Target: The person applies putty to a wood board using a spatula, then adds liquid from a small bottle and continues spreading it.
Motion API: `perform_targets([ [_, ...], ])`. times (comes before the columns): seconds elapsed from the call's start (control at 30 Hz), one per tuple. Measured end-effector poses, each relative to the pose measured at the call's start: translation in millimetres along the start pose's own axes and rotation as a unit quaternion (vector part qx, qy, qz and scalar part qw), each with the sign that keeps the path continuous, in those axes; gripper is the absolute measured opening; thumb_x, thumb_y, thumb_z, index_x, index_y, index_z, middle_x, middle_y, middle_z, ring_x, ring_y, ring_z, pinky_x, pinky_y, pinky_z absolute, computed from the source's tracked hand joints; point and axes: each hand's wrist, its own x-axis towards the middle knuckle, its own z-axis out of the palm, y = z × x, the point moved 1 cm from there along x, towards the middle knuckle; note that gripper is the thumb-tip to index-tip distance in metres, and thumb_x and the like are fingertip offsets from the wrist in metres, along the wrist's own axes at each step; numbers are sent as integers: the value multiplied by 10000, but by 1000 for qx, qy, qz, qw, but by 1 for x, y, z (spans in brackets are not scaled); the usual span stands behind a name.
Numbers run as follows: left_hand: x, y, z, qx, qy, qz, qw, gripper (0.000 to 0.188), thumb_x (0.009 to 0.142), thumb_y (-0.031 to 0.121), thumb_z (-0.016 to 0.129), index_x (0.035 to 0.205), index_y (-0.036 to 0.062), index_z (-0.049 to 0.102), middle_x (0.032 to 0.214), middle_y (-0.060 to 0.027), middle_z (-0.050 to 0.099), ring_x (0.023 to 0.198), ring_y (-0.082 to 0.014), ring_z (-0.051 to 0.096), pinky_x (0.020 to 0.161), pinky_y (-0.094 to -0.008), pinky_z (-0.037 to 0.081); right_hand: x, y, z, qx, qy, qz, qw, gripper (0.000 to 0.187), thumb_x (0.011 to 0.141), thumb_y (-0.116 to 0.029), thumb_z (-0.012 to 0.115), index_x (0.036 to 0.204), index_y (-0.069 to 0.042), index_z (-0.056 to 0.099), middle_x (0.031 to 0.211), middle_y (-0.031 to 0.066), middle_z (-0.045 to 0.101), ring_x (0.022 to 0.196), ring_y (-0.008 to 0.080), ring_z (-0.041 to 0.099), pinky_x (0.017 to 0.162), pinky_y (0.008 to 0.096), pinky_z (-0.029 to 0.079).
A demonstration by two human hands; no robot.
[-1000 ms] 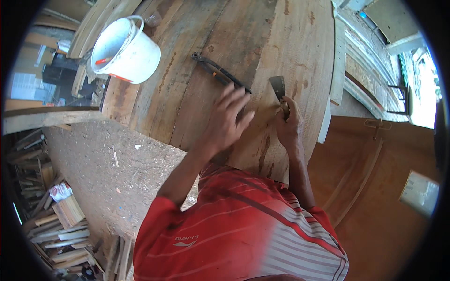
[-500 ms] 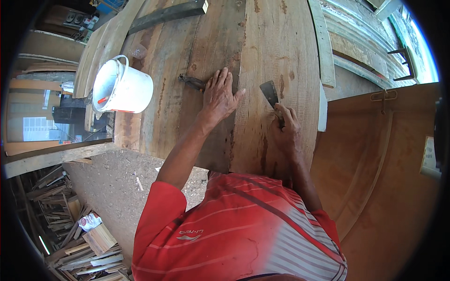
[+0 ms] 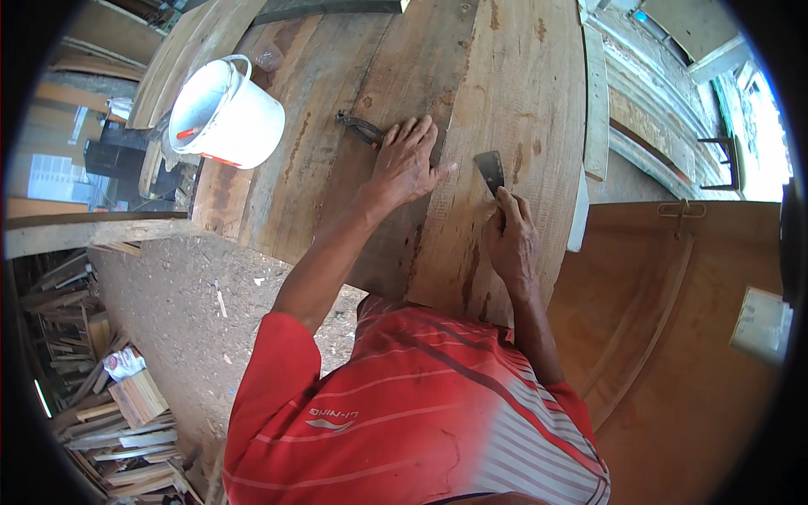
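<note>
My right hand [image 3: 515, 238] is closed round the handle of a putty knife [image 3: 489, 171]. Its dark, flared blade points away from me, over the wooden boards. To the left, my left hand [image 3: 408, 164] lies on the planked tabletop [image 3: 337, 84] with its fingers stretched out and the thumb apart. A pair of dark pliers [image 3: 360, 128] rests just beyond it; the orange-tinged handle end meets the fingers, and I cannot tell whether any of it is under them. Brown filler-like smears [image 3: 471, 273] run along the board near my right hand.
A white bucket [image 3: 252, 130] with a raised handle stands at the table's left, an orange-red item [image 3: 186, 133] inside. A dark beam [image 3: 328, 10] lies at the far edge. Scrap wood [image 3: 139, 454] is piled lower left. A brown door panel [image 3: 673, 337] stands on the right.
My view has shifted, so the table and bucket sit differently in the picture. Both hands stay at nearly the same spots on the boards, the putty knife still in my right hand.
</note>
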Motion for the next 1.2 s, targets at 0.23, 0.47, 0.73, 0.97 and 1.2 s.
perform_targets([
  [0.23,-94,15,-7,-10,20,-43,999,1021,791,609,736,1589,109,340,1661,-203,244,1549,-429,152,1232,-622,96,29,-35,-4,21,-30,-17,999,347,945,-46,592,1287,9,615,1028,219,639,893,397,675,758,478,537],
  [0.47,-124,42,7,-25,16,-99,995,1145,735,702,727,1597,78,304,1669,-246,167,1548,-463,102,1214,-663,58,106,-49,44,-57,-78,-56,994,166,963,-121,590,1070,-7,647,972,265,642,852,468,668,731,529,539],
  [0.73,-125,43,14,-45,49,-100,993,1214,676,730,756,1588,62,314,1658,-261,186,1540,-484,110,1182,-717,44,107,-58,45,-92,-101,-54,989,175,954,-127,597,1085,-32,665,944,254,651,850,473,678,724,536,551],
  [0.97,-127,48,15,-37,29,-104,993,1194,693,752,725,1589,74,324,1659,-252,197,1541,-483,110,1194,-698,40,126,-50,56,-98,-79,-53,991,204,957,-121,586,1116,-29,674,966,269,659,858,476,677,740,540,556],
  [1.2,-129,41,12,-46,53,-105,992,1162,682,696,767,1580,87,351,1661,-235,205,1542,-462,131,1195,-701,57,132,-62,37,-52,-36,-49,997,263,972,-117,588,1201,-15,665,956,274,652,852,468,665,747,529,527],
])
